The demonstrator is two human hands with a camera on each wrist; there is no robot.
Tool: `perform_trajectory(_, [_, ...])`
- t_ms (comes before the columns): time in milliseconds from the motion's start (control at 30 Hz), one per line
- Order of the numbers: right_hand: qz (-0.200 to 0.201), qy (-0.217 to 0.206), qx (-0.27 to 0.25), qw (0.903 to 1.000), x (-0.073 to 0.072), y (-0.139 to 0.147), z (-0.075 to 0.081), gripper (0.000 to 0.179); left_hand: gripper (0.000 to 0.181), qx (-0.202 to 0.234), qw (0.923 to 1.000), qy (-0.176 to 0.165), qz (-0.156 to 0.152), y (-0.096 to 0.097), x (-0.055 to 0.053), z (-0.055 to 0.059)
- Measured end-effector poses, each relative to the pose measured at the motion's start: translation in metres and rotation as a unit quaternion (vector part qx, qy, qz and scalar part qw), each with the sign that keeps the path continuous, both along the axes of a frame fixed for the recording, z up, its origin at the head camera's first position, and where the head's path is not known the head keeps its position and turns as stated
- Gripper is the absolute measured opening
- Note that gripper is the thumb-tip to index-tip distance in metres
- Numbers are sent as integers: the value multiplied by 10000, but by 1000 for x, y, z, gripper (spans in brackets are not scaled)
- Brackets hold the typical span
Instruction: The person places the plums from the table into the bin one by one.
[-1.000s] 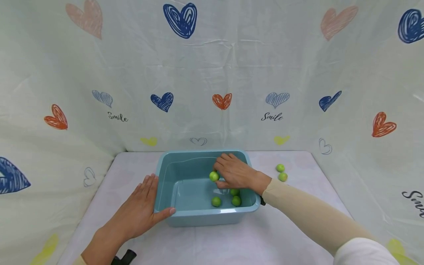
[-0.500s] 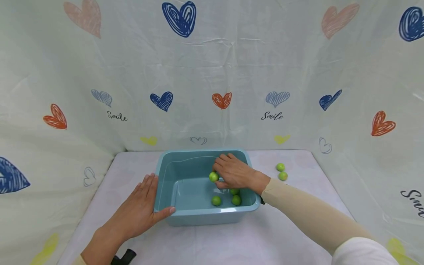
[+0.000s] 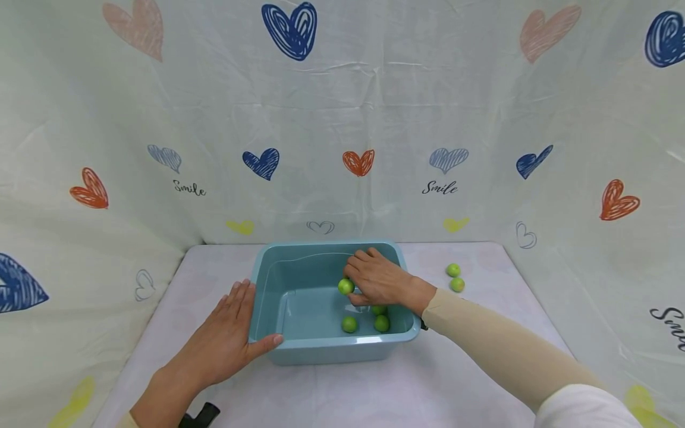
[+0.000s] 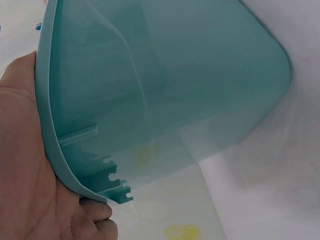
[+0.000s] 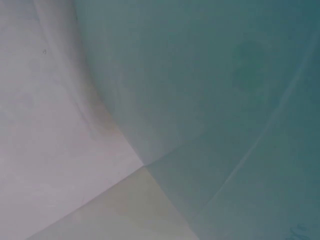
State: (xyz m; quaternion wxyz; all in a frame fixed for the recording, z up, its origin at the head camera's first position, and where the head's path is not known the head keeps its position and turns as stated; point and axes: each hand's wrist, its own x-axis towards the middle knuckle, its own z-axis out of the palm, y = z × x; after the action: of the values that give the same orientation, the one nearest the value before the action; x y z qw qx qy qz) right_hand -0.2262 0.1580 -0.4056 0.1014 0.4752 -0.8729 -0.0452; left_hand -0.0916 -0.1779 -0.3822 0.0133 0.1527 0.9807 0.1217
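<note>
A light blue plastic basin (image 3: 316,343) stands mid-table. My left hand (image 3: 222,342) lies against its left side with fingers straight; the thumb rests over the front rim. In the left wrist view the palm (image 4: 25,160) is against the rim. My right hand (image 3: 381,278) reaches into the basin from the right and pinches a lime (image 3: 345,286) between thumb and fingers, above the basin floor. Below it, a lime (image 3: 349,324) lies apart, and another lime (image 3: 382,323) sits beside a partly hidden one (image 3: 379,310). The right wrist view shows only the basin's wall (image 5: 200,100), not the hand.
Two more limes, a rear one (image 3: 453,270) and a front one (image 3: 457,285), lie close together on the white-covered table (image 3: 487,267) to the right of the basin. A heart-printed curtain (image 3: 342,119) encloses the table's back and sides.
Hardly anything differs. Both hands, the pinched lime and the basin stay in place; the view has tilted slightly.
</note>
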Motion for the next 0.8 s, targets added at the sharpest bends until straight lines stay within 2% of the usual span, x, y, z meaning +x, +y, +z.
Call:
perform_trajectory(367, [-20, 13, 29, 10000, 0, 0, -1, 32, 119, -165, 9998, 71, -1, 0, 0, 1])
perform_trajectory(800, [69, 151, 13, 9999, -1, 1, -3, 37, 120, -62, 10000, 26, -37, -1, 0, 0])
